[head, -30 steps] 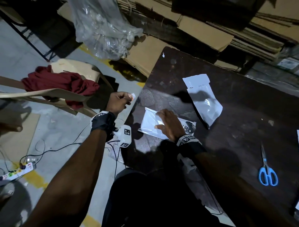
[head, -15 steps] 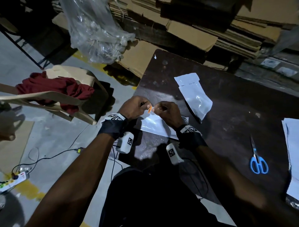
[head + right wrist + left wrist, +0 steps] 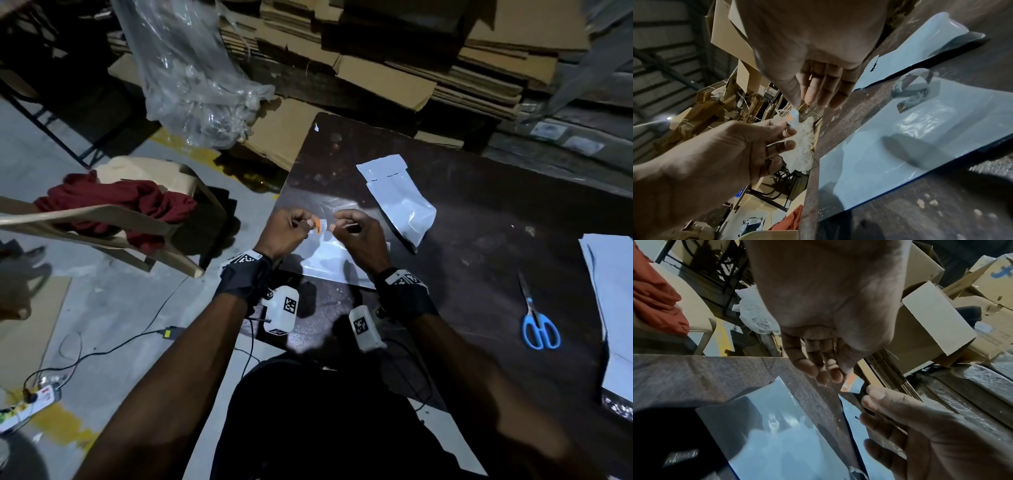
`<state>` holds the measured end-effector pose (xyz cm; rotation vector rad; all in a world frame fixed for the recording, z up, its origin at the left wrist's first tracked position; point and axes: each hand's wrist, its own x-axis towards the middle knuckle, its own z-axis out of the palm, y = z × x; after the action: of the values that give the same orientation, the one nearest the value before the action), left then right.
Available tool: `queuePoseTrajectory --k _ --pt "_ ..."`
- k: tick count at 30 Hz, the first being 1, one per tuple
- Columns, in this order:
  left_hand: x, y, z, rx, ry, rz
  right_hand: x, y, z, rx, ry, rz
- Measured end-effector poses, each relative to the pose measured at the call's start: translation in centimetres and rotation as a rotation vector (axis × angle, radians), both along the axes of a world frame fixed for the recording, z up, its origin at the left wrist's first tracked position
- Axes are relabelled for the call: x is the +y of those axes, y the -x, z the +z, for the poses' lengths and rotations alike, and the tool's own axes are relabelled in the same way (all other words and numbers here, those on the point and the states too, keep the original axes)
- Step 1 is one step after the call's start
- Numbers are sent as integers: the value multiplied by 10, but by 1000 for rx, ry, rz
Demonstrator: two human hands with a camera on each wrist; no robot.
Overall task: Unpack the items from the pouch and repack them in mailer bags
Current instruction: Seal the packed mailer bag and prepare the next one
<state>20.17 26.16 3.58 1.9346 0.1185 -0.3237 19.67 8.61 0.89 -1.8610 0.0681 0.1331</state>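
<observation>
A small white sticker with an orange stripe [image 3: 319, 228] is pinched from both sides by my left hand [image 3: 299, 228] and my right hand [image 3: 339, 226]. They hold it just above a flat white mailer bag [image 3: 329, 262] on the dark table [image 3: 479, 246]. In the left wrist view the sticker [image 3: 851, 382] shows between my left fingers [image 3: 818, 368] and the right hand's thumb. In the right wrist view a torn silver pouch [image 3: 910, 91] lies on the flat mailer bag [image 3: 900, 142]. A filled white mailer bag [image 3: 400, 202] lies behind.
Blue scissors [image 3: 537, 325] lie at the right of the table, beside a stack of white mailer bags [image 3: 613, 291]. A beige chair [image 3: 102, 219] with a red cloth [image 3: 120, 202] stands left of the table. Clear plastic sheeting [image 3: 191, 78] and flat cardboard lie behind.
My left hand came in from beyond the table's left edge. My right hand lifted off the flat mailer bag. Both now pinch the sticker together.
</observation>
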Motion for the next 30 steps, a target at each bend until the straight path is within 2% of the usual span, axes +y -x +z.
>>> queuePoseTrajectory --k 8,13,17,22,30 --pt "-2 10 9 33 139 65 5 12 12 109 -150 -2" --pt "-2 15 12 43 157 90 4 11 22 157 -143 -7" --pt "-3 17 16 65 205 107 4 13 27 243 -227 -15" --pt "-6 21 18 98 280 109 3 20 32 252 -328 -89" --pt "-17 16 19 79 303 179 7 20 37 244 -328 -133"
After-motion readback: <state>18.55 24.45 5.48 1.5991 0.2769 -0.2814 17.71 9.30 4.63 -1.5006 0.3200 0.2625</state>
